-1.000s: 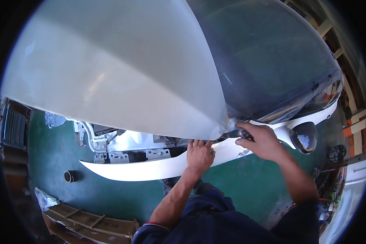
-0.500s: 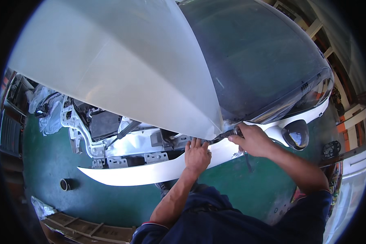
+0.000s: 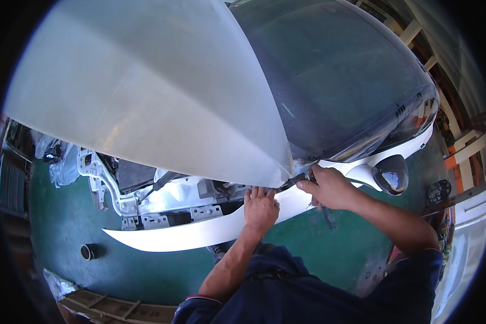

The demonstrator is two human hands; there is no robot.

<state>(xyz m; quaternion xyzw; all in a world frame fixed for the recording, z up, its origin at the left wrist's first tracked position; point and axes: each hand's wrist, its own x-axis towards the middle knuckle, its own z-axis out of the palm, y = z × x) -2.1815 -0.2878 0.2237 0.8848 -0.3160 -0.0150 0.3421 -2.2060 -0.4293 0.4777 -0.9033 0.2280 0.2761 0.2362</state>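
My left hand (image 3: 261,211) lies on the upper edge of a white car fender (image 3: 186,236), its fingers stretched out close together toward the gap under the raised hood (image 3: 162,102). To its right, my right hand (image 3: 330,189) is closed around a dark hand tool (image 3: 299,179). The front of this tool points left to the rear corner of the hood, where the fender meets the windshield. A dark part (image 3: 329,217) hangs below my right hand; whether it belongs to the tool, I cannot tell. The tool's tip is hidden at the hood corner.
Behind the hood is the dusty windshield (image 3: 340,75), with a side mirror (image 3: 391,175) at the right. The engine bay (image 3: 137,175) shows at left, with a black strut (image 3: 162,182). A round can (image 3: 88,251) stands on the green floor (image 3: 135,270) near cardboard (image 3: 113,309).
The view has shifted a little, so the hood and windshield sit slightly farther left. Both hands keep nearly the same places at the fender and the hood corner.
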